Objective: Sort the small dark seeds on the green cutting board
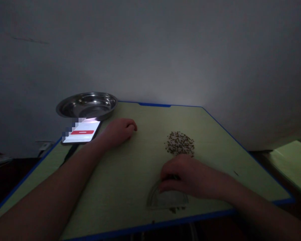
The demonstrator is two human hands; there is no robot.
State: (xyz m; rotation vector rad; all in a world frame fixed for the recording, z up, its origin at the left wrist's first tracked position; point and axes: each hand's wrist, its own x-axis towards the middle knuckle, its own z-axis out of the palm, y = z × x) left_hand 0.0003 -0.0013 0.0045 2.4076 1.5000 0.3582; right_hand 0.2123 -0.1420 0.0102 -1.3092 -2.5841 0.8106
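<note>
So there's a shiny steel basin [90,103] parked at the far left corner of the table [140,157], looks like it pokes out past the left edge. Phone [82,134] with its screen lit, red bar showing, lies right in front of it near that same edge, some dark strip [69,153] next to it. Tiny dark sliver [236,173] over toward the right edge. Plain grey wall [165,50] behind the far edge, faint scuff [30,40] on it.

Pale green tabletop [130,187], bright blue edging [154,105]
</note>
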